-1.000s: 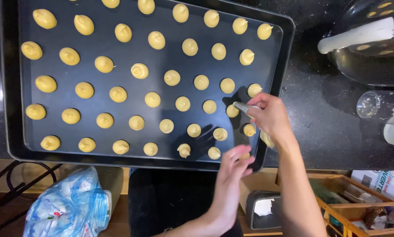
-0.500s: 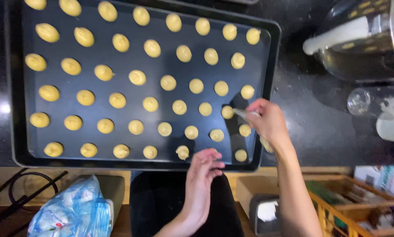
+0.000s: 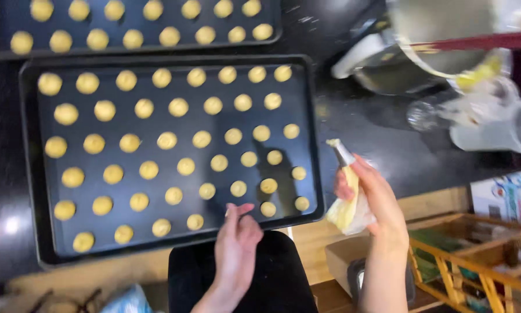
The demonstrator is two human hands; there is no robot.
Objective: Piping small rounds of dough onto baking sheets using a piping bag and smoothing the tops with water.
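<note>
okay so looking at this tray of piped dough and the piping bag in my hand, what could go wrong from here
The baking tray seems to stick out past the near counter edge, and the left hand is at that rim, so a bump might tip it or smear the dough rounds.

The right hand holds the piping bag off the tray with its metal tip up; squeezing could ooze batter onto the dark counter.

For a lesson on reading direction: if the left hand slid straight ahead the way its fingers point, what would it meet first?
Probably the near rim of the dark baking tray, which the left hand may already overlap; depth is unclear.
</note>
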